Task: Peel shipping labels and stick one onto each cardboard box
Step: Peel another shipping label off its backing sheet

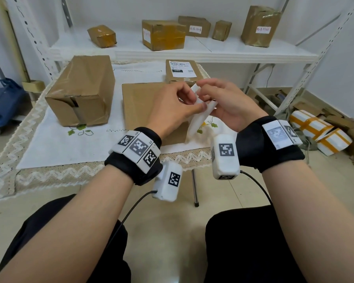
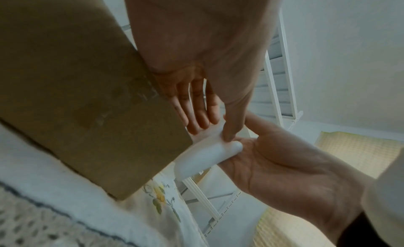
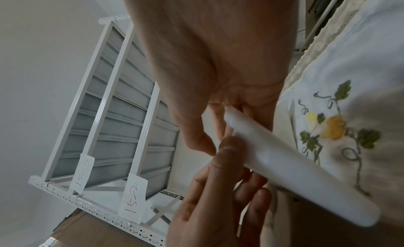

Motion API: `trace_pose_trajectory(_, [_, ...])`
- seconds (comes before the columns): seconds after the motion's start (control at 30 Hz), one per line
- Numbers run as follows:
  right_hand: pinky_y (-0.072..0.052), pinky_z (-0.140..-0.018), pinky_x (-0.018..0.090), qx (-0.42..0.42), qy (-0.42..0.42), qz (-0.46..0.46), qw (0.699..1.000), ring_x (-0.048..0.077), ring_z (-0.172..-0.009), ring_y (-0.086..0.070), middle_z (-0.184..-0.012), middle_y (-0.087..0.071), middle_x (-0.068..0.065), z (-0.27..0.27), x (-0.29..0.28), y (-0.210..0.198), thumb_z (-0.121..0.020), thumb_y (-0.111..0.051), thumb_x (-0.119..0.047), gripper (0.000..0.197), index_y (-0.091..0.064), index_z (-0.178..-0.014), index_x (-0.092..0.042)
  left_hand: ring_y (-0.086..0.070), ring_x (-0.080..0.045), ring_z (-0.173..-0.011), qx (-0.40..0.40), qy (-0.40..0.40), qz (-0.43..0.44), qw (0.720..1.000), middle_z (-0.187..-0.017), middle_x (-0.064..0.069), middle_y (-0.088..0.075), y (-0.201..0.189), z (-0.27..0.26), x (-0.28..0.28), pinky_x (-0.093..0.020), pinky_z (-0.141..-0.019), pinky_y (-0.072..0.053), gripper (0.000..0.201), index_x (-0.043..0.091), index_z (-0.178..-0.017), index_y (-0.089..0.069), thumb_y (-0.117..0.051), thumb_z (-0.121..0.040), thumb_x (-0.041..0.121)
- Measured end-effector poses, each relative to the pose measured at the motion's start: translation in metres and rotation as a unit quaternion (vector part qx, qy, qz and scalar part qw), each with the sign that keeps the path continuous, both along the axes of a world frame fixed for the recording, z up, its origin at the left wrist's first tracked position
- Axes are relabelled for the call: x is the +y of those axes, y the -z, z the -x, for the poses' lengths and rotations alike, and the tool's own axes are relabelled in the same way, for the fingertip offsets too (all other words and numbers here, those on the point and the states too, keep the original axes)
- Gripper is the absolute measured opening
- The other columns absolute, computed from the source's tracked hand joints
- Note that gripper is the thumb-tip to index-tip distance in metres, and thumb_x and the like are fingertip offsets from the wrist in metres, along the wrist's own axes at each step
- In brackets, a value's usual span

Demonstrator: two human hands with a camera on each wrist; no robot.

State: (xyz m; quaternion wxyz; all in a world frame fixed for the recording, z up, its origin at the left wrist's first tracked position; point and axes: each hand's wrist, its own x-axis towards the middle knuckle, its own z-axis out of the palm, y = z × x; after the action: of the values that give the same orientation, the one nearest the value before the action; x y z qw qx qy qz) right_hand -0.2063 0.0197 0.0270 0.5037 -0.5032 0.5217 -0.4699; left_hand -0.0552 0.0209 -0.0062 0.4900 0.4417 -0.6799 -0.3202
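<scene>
I hold a curled white label sheet (image 1: 200,115) in both hands above the flat cardboard box (image 1: 139,105) at the table's middle. My left hand (image 1: 193,102) pinches the sheet's upper part with thumb against fingers. My right hand (image 1: 204,92) grips the same end from the right. In the left wrist view the left hand (image 2: 213,132) presses its thumb on the rolled sheet (image 2: 207,152), which lies on the right palm (image 2: 284,164). The right wrist view shows the right hand (image 3: 218,129) on the sheet (image 3: 295,173). A tall unlabelled box (image 1: 82,90) stands left. A small labelled box (image 1: 182,71) sits behind.
A white embroidered cloth (image 1: 70,148) covers the low table. Behind it a white shelf (image 1: 213,50) carries several taped boxes, some with labels. A blue cart (image 1: 2,105) stands at far left. Wrapped parcels (image 1: 319,131) lie on the floor at right.
</scene>
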Motion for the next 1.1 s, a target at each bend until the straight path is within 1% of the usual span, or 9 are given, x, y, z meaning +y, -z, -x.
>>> trace_pose_trajectory(0.1, [-0.059,-0.073,0.027,0.009,-0.014,0.006,1.000,0.015,-0.085,-0.065,-0.103,-0.064,0.010,0.0006,0.0005,0.0007,-0.090,-0.064,-0.004,0.035,-0.066,-0.124,-0.013,-0.056,0.005,-0.062,0.004,-0.024,0.000,1.000,-0.073,0.009,-0.066,0.0005,-0.0008,-0.0021,-0.014,-0.063,-0.046,0.022,0.013,-0.080,-0.069,-0.087,-0.079,0.026])
trace_pose_trajectory(0.3, [-0.058,-0.078,0.029,0.020,-0.046,0.013,0.999,0.018,-0.091,-0.069,-0.111,-0.066,0.010,0.0025,0.0016,0.0003,-0.094,-0.061,-0.001,0.032,-0.067,-0.122,-0.016,-0.071,-0.016,-0.078,0.001,-0.034,-0.019,0.999,-0.080,0.003,-0.074,-0.0003,-0.0027,-0.0030,-0.026,-0.068,-0.056,0.015,0.014,-0.085,-0.075,-0.084,-0.082,0.026])
trace_pose_trajectory(0.4, [-0.057,-0.077,0.028,0.024,-0.048,0.012,0.998,0.018,-0.090,-0.069,-0.111,-0.066,0.011,0.0021,0.0022,-0.0003,-0.097,-0.059,-0.003,0.029,-0.067,-0.122,-0.017,-0.073,-0.020,-0.080,0.019,-0.027,-0.027,0.999,-0.082,-0.001,-0.075,-0.0002,-0.0052,-0.0022,-0.031,-0.069,-0.058,0.014,0.013,-0.086,-0.076,-0.083,-0.084,0.026])
trace_pose_trajectory(0.47, [-0.057,-0.075,0.027,0.022,-0.047,0.012,0.999,0.018,-0.088,-0.070,-0.112,-0.066,0.012,0.0019,0.0027,-0.0011,-0.097,-0.058,-0.002,0.030,-0.067,-0.121,-0.016,-0.073,-0.021,-0.079,0.030,-0.026,-0.033,0.999,-0.083,-0.002,-0.075,-0.0010,-0.0067,-0.0014,-0.029,-0.067,-0.058,0.014,0.014,-0.087,-0.076,-0.082,-0.085,0.026])
trace_pose_trajectory(0.63, [-0.055,-0.073,0.024,0.028,-0.057,0.022,0.998,0.013,-0.083,-0.068,-0.101,-0.062,0.010,0.0020,0.0036,-0.0009,-0.089,-0.058,0.003,0.037,-0.067,-0.117,-0.019,-0.074,-0.019,-0.073,0.048,-0.016,-0.045,0.998,-0.081,0.000,-0.075,-0.0010,-0.0072,-0.0002,-0.027,-0.067,-0.058,0.014,0.016,-0.086,-0.075,-0.082,-0.086,0.029])
trace_pose_trajectory(0.73, [-0.054,-0.073,0.023,0.042,-0.071,0.035,0.996,0.016,-0.082,-0.066,-0.094,-0.059,0.015,0.0012,0.0044,0.0010,-0.089,-0.058,0.008,0.040,-0.064,-0.120,-0.016,-0.074,-0.019,-0.072,0.058,-0.005,-0.054,0.997,-0.080,-0.002,-0.076,-0.0010,-0.0075,-0.0004,-0.022,-0.063,-0.055,0.010,0.019,-0.082,-0.074,-0.081,-0.086,0.024])
trace_pose_trajectory(0.9, [-0.054,-0.096,0.037,0.051,-0.071,0.038,0.995,0.023,-0.088,-0.064,-0.084,-0.060,0.010,0.0002,0.0045,0.0015,-0.089,-0.051,0.015,0.041,-0.063,-0.118,-0.011,-0.073,-0.019,-0.073,0.068,0.020,-0.069,0.995,-0.085,-0.008,-0.078,-0.0012,-0.0095,-0.0024,-0.018,-0.060,-0.050,0.008,0.020,-0.082,-0.075,-0.081,-0.087,0.021])
trace_pose_trajectory(1.03, [-0.052,-0.099,0.043,0.065,-0.069,0.039,0.995,0.027,-0.091,-0.062,-0.081,-0.059,0.009,-0.0014,0.0048,0.0023,-0.089,-0.051,0.014,0.040,-0.063,-0.115,-0.013,-0.072,-0.022,-0.075,0.072,0.024,-0.076,0.994,-0.087,-0.012,-0.078,-0.0011,-0.0096,-0.0027,-0.017,-0.059,-0.049,0.006,0.019,-0.083,-0.076,-0.080,-0.087,0.021])
trace_pose_trajectory(1.1, [-0.052,-0.095,0.042,0.068,-0.065,0.039,0.995,0.026,-0.090,-0.061,-0.084,-0.058,0.011,-0.0018,0.0046,0.0022,-0.087,-0.051,0.014,0.041,-0.065,-0.113,-0.015,-0.071,-0.019,-0.072,0.077,0.024,-0.075,0.994,-0.087,-0.014,-0.077,-0.0018,-0.0098,-0.0019,-0.017,-0.059,-0.050,0.006,0.017,-0.084,-0.076,-0.080,-0.087,0.019])
